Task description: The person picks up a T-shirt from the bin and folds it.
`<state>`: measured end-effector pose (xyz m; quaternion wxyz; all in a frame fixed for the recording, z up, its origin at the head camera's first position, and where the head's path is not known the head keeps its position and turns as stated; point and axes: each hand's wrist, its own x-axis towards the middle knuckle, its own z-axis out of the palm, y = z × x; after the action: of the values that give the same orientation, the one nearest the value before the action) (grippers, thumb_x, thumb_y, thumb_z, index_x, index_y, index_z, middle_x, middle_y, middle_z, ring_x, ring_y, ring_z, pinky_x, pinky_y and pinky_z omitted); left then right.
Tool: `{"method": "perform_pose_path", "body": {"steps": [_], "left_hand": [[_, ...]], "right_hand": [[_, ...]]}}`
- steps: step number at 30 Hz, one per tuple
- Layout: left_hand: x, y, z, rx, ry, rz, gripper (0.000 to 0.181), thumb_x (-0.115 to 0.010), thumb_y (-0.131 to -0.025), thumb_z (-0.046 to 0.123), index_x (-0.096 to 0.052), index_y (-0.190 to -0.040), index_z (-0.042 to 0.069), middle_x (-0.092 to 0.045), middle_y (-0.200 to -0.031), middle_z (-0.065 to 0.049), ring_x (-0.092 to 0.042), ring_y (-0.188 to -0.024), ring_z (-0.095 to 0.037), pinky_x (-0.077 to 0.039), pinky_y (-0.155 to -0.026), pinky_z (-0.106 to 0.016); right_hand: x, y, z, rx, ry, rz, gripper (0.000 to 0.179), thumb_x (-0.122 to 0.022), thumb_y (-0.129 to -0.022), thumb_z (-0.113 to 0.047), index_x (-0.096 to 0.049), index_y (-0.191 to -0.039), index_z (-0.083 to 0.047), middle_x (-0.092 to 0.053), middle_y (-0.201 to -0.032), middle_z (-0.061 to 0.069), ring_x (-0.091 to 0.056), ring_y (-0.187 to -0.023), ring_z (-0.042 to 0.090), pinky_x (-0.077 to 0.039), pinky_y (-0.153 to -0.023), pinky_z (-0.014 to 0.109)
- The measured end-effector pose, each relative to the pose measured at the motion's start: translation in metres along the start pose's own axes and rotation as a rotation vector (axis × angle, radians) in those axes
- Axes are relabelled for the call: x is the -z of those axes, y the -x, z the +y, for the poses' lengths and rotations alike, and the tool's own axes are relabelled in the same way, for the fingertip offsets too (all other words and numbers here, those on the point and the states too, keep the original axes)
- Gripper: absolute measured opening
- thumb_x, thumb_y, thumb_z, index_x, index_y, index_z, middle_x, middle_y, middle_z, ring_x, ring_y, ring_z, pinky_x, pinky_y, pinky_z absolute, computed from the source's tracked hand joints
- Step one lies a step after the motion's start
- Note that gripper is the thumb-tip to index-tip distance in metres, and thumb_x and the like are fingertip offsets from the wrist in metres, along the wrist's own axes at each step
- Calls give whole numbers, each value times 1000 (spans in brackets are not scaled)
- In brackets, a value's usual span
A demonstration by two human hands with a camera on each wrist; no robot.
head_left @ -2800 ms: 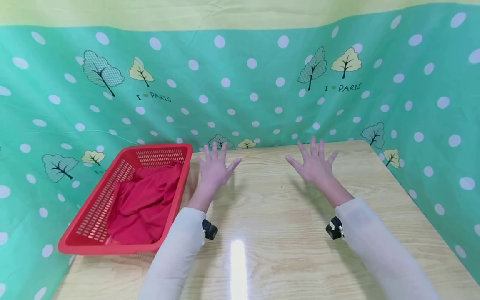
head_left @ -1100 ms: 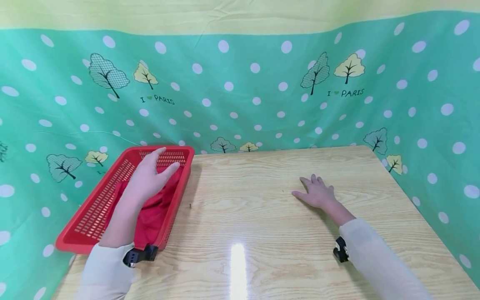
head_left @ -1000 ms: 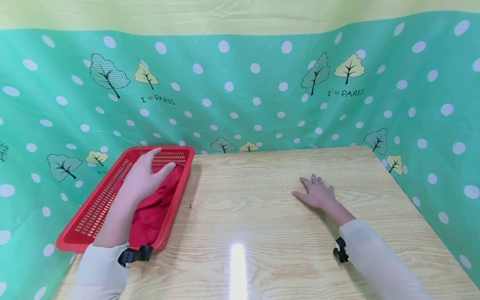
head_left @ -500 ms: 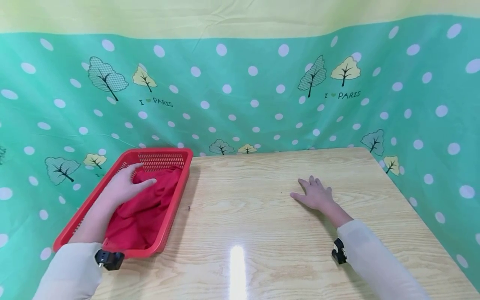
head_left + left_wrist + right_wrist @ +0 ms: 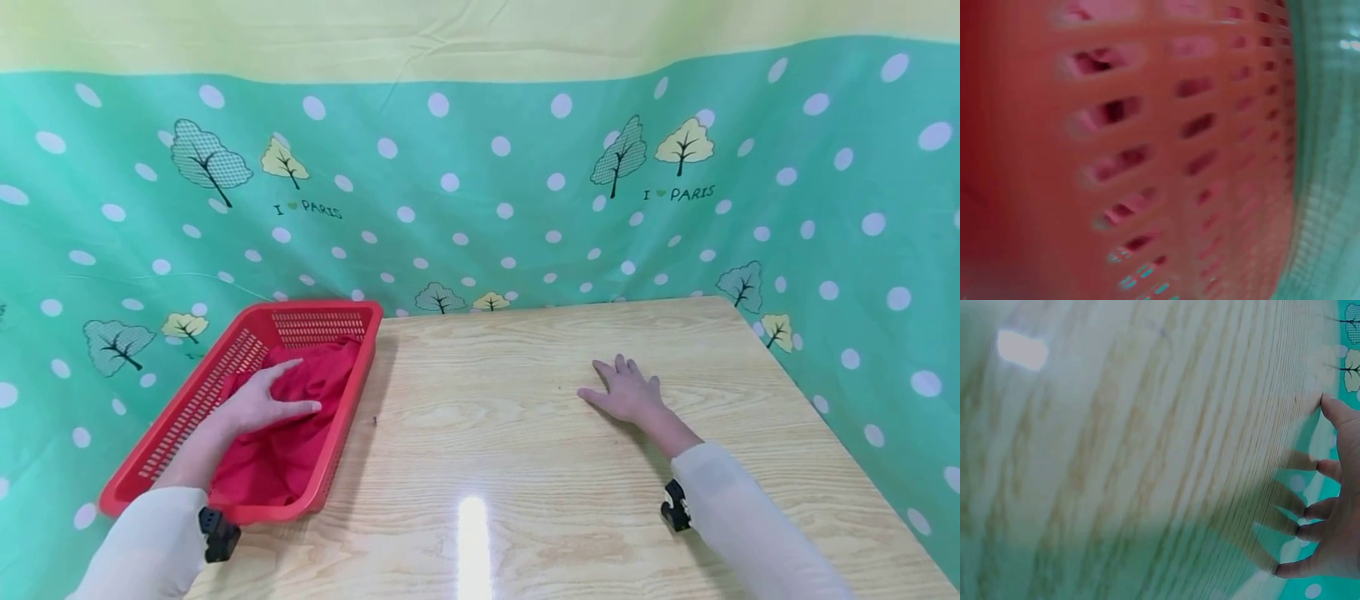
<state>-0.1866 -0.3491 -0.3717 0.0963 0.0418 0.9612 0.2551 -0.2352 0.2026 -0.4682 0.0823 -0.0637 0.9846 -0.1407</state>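
Note:
In the head view my left hand (image 5: 255, 404) reaches into a red plastic basket (image 5: 372, 333) on the left. Its thumb and index finger are spread over a crumpled red cloth (image 5: 277, 462); whether the fingertips touch the cloth is unclear, and the other fingers are hidden. The left wrist view is filled by the basket's slotted wall (image 5: 1166, 150), with no hand visible. On the right side of the wooden table (image 5: 480, 400), my right hand (image 5: 626, 396) rests its spread fingertips on the surface. The right wrist view shows those fingers (image 5: 1335, 412) touching the wood, holding nothing.
A green polka-dot curtain (image 5: 465, 208) with tree prints hangs behind and along both sides of the table. A bright light reflection lies on the wood near the front. Each wrist wears a small black camera (image 5: 675, 506).
Both hands were spread above the table earlier. My left hand has moved left and down into the basket, over the cloth; my right hand has lowered onto the table and stayed there.

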Motion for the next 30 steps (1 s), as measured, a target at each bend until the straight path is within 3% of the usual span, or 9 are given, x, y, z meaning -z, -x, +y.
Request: {"method": "perform_pose_path", "body": {"steps": [5,9,15,25,30], "left_hand": [[-15,-2,-7,4,-20,-45,106,-76,-70,52,-22,-147,3,-25,-143,-31,-27,-124,-49,-40,-92,-64],[-27,-1,-13,-6,-13,-67,109,-78,-67,51,-21,-147,3,-23,-143,-31,-25,-125,-50,-37,-93,-66],[-38,0,-17,-45,21,-71,107,-79,-69,43,-20,-146,-1,-29,-139,-30,-30,-122,-46,-36,-96,-64],[-40,-4,-17,-17,-23,-68,98,-79,-70,43,-26,-141,-1,-38,-134,-32,-40,-119,-46,-37,-95,-61],[-42,-8,-19,-52,-75,-23,78,-80,-72,28,-38,-129,-4,-50,-120,-29,-49,-109,-43,-41,-91,-58]], "right_hand": [[-3,-1,-1,0,-3,1,80,-41,-88,-65,-30,-146,-12,-16,-150,32,-14,-137,52,-13,-98,77],[-4,-1,-2,7,0,-1,79,-42,-89,-64,-31,-146,-11,-16,-150,32,-15,-137,53,-14,-98,77],[-4,1,-3,10,-1,1,77,-43,-89,-62,-31,-146,-10,-17,-149,32,-15,-136,53,-14,-98,77],[-2,2,-2,9,6,21,77,-44,-90,-61,-32,-145,-9,-18,-149,33,-16,-136,53,-15,-97,77],[-2,1,-1,8,13,30,77,-43,-89,-62,-33,-145,-9,-18,-149,33,-17,-136,53,-15,-98,77]]}}
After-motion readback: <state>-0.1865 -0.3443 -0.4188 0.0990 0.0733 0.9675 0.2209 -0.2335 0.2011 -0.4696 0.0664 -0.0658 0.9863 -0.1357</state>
